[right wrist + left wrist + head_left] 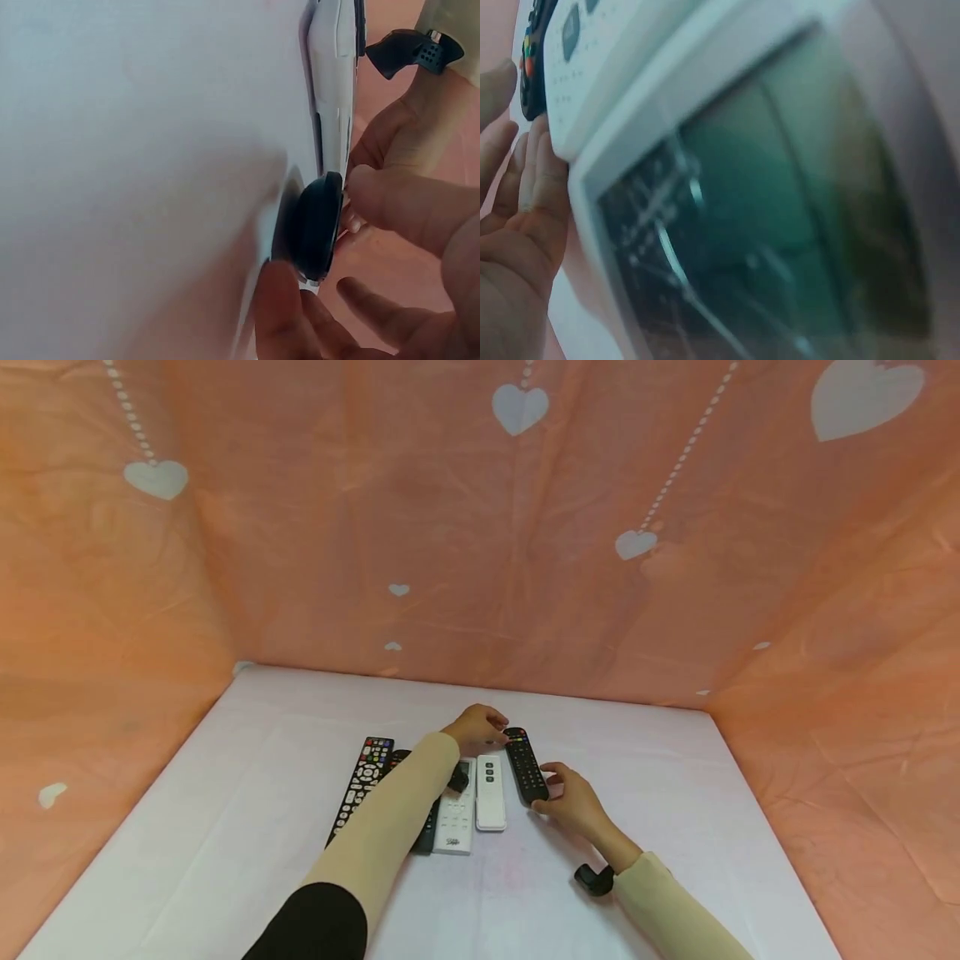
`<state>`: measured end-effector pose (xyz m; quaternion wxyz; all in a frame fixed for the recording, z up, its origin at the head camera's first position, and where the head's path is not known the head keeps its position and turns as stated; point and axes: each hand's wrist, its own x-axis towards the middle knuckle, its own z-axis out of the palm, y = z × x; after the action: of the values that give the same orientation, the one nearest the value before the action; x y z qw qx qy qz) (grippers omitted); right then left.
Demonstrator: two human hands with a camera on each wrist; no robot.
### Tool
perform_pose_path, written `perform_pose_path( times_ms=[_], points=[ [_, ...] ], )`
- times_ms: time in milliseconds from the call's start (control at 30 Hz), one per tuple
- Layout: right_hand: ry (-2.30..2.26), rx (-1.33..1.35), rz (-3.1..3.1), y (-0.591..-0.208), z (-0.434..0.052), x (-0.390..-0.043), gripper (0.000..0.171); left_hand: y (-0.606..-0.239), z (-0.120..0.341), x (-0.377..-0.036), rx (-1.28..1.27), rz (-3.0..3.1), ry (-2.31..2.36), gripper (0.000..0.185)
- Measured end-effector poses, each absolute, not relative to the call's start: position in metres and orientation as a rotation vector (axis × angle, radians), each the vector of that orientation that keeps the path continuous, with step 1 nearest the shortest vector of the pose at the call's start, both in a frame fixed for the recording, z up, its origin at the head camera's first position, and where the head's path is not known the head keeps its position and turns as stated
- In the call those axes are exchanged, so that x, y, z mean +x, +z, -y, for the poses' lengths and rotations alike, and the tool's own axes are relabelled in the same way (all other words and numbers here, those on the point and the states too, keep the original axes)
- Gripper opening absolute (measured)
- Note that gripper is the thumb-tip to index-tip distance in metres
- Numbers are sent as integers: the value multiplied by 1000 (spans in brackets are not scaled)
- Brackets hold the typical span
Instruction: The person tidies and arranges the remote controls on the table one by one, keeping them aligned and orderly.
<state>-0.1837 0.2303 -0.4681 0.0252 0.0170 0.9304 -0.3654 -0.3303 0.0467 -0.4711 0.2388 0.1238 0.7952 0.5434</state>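
Both hands are on the black remote (526, 766) just right of centre in the head view, lying flat on the white desk (247, 752). It is slim, dark, with rows of small buttons and coloured keys at its far end. The left hand (474, 727) curls its fingers at that far tip; whether they truly pinch it, I cannot tell. The right hand (573, 799) pinches the near end between thumb and fingers. Just left of it lie a small white remote (491, 792), a larger white remote (454, 822) and a long black remote (361, 782).
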Motion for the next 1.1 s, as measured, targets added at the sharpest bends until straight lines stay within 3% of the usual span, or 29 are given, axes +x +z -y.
perform_pose_path(
  times_ms=[567,900,1100],
  points=[
    [-1177,27,-2785,-473,-212,-184,62,-469,-41,-321,255,-2210,1505,34],
    [-1125,-10,-2800,-474,-215,-176,63,-466,-43,-322,415,-2334,1279,29],
    [-1003,-82,-2829,-466,-228,-181,62,-453,-28,-327,674,-2501,1079,30]
  ],
)
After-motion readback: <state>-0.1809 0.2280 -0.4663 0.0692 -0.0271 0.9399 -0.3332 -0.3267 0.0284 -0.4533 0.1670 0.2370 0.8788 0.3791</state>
